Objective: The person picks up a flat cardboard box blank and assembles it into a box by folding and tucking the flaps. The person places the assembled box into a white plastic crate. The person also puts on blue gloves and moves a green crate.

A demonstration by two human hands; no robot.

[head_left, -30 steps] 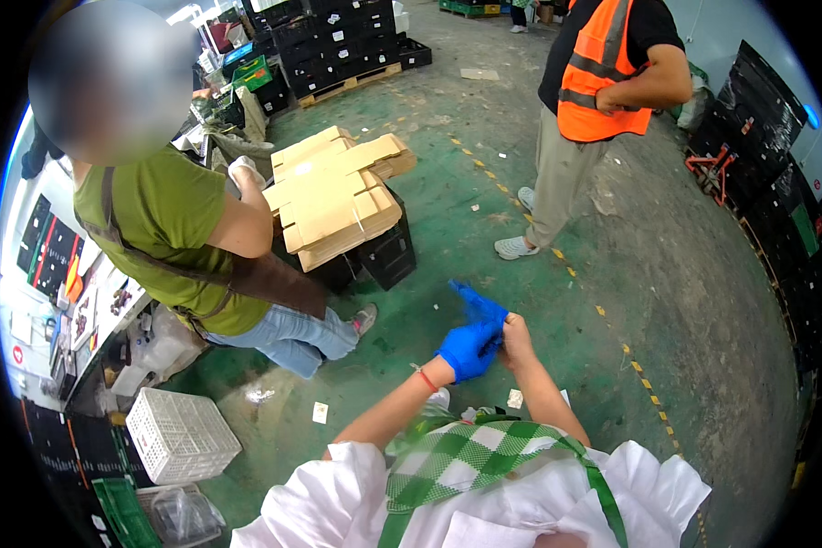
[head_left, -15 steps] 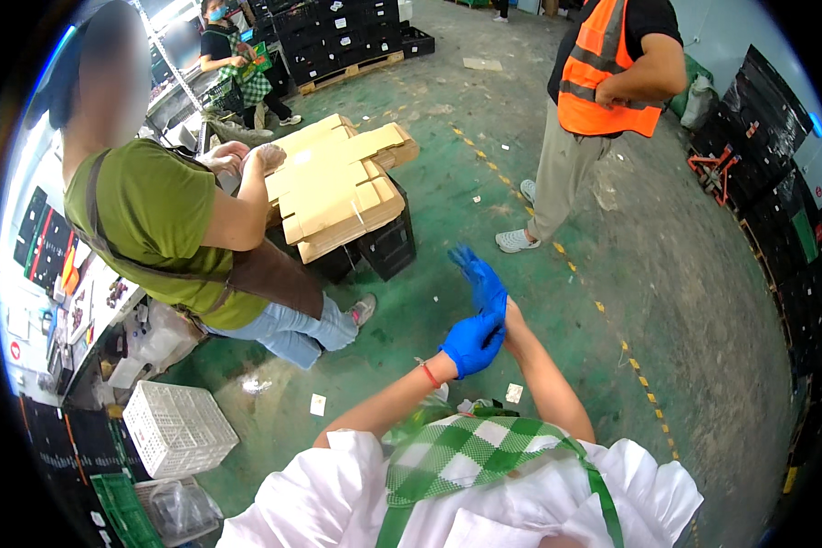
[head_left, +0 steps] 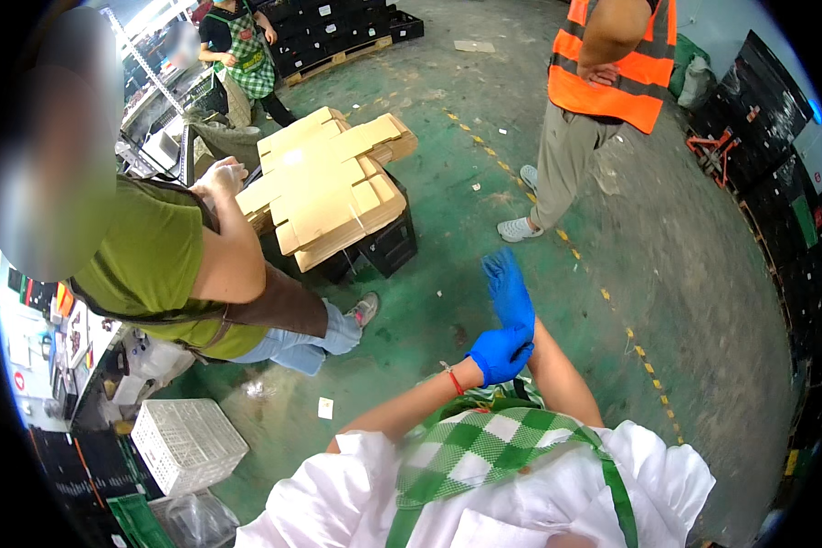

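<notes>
Blue gloves cover both of my hands. My left hand (head_left: 499,356), with a red band (head_left: 455,380) at its wrist, is closed on the cuff of the right glove (head_left: 523,320), near the right wrist. Pointing up and away, my right hand (head_left: 508,285) has its gloved fingers stretched out and holds nothing. The fingertips of that glove are slightly blurred. Below my hands lies the green and white checked apron (head_left: 484,447) that I wear over white sleeves.
At the left a person in a green shirt (head_left: 155,265) stands by flat cardboard boxes (head_left: 329,183) stacked on black crates (head_left: 388,242). Ahead stands a person in an orange vest (head_left: 612,68). A white basket (head_left: 190,447) is on the floor; black crates (head_left: 749,100) line the right.
Both my hands have moved slightly right and down. My left fingers have shifted to the right glove's cuff, and the right fingers point more upright. The person in green has leaned closer.
</notes>
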